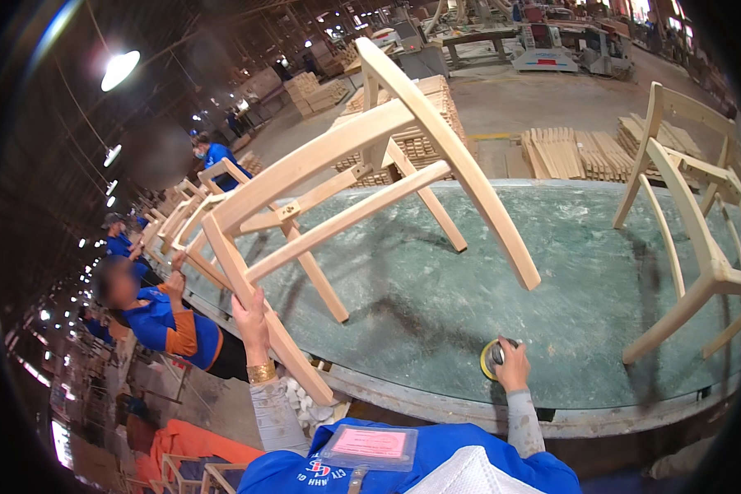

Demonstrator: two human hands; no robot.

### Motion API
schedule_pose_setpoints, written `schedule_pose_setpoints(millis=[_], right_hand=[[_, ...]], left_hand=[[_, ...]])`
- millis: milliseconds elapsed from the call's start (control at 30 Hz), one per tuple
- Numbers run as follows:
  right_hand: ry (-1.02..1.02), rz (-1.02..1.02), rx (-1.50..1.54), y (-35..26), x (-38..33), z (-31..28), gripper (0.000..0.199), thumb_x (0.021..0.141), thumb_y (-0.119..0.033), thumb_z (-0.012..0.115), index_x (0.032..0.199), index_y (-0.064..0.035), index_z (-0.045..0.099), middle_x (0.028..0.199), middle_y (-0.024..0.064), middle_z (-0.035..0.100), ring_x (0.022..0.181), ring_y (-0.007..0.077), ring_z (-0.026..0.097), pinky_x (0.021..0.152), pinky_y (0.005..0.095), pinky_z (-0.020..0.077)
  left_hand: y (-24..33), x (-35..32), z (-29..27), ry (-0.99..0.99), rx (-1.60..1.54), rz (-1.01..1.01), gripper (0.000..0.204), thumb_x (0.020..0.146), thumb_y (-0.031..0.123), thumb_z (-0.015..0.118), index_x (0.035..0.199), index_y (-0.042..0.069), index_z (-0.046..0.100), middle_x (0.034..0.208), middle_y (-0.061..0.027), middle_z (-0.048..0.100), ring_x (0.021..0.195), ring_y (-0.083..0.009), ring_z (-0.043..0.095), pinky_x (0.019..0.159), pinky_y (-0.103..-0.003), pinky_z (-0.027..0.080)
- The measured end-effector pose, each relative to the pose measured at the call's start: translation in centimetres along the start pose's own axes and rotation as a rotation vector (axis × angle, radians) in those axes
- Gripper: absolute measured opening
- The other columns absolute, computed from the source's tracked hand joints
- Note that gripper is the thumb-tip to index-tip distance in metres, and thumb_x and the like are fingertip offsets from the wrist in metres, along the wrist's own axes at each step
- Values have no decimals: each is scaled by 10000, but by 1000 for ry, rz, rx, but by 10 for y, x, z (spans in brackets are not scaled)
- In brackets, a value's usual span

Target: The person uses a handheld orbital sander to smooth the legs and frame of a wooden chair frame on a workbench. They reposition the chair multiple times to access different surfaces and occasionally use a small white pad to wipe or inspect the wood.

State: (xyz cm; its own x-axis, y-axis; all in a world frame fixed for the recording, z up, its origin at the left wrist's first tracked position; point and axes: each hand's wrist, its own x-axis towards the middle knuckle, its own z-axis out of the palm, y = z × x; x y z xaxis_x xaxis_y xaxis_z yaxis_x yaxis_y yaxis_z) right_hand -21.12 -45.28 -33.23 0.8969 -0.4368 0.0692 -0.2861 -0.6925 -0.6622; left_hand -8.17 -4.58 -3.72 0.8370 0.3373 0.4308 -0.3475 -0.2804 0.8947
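A bare wooden chair frame (317,162) stands tilted over a worn green tabletop (568,329). My left hand (252,323) is closed around its near left leg, just below the joint with the side rail. Low on the right, my right hand (514,367) grips a round sander (491,360) with a yellow rim, held at the tabletop. The sander is apart from the chair frame. My palm and fingers hide part of the tool.
Another wooden chair frame (700,239) stands at the table's right end. Stacked wooden parts (552,152) lie beyond the far edge. On the left, a co-worker in a blue shirt (173,325) stands near more chair frames (193,218). White scraps (305,403) lie by the near edge.
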Motion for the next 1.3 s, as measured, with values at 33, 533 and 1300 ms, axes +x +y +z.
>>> schedule_pose_setpoints(millis=[33, 533, 1300], right_hand=[[33, -31, -12, 6, -6, -2, 694, 584, -33, 699, 1217, -270, 540, 1065, 180, 477, 924, 394, 573, 754, 441, 491], [187, -48, 912, 13, 86, -125, 215, 823, -137, 618, 1000, -16, 622, 821, 101, 615, 741, 203, 601, 705, 329, 480], [-362, -40, 1179, -4, 69, -61, 360, 950, -342, 428, 998, -13, 566, 786, 173, 620, 747, 358, 601, 648, 362, 448]], left_hand=[[0, -5, 4, 5, 5, 6, 329, 850, 219, 646, 1053, 40, 458, 790, -22, 495, 553, -107, 525, 437, -251, 495], [12, -33, 12, 98, 13, 25, 343, 809, 188, 653, 1061, 31, 483, 790, -11, 499, 536, -111, 535, 442, -265, 504], [-13, 49, -4, 110, 146, 7, 308, 816, 150, 594, 1076, -14, 595, 944, -18, 607, 844, -119, 563, 770, -269, 442]])
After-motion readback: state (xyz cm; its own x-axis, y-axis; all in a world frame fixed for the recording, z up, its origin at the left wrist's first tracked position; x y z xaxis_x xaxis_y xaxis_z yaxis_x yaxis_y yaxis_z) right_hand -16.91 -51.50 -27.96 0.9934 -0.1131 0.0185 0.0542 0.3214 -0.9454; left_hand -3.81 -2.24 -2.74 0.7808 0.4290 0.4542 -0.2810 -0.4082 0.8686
